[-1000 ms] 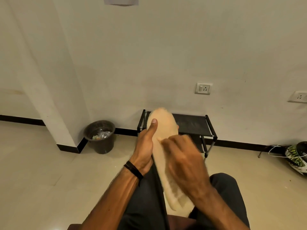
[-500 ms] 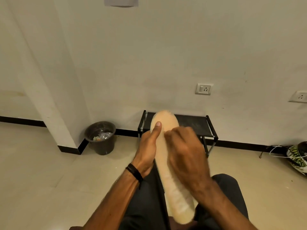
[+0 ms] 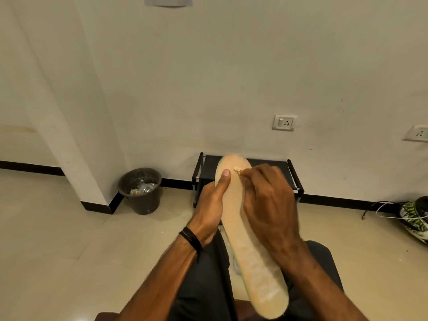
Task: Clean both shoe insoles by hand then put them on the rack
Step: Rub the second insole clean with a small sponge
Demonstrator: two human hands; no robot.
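Note:
A long cream insole [image 3: 252,258] lies lengthwise over my lap, toe end pointing away from me. My left hand [image 3: 212,209] grips its left edge, thumb pressed flat on the toe area. My right hand [image 3: 269,205] rests on top of the insole, fingers curled, fingertips touching the surface near the toe beside my left thumb. A pale edge under the insole near my knee [image 3: 236,267] may be a second insole; I cannot tell. The low black shoe rack [image 3: 290,172] stands against the wall straight ahead, its top shelf partly hidden by the insole and my hands.
A dark waste bin [image 3: 141,191] with rubbish stands left of the rack by a wall corner. A green-and-white helmet [image 3: 415,216] with a white cord lies on the floor at the far right. Two wall sockets [image 3: 284,122] sit above the rack. Pale tiled floor surrounds me.
My right hand has slid up the insole from its middle toward the toe. The left hand keeps its grip, and the insole has tilted slightly, with more of its heel end showing.

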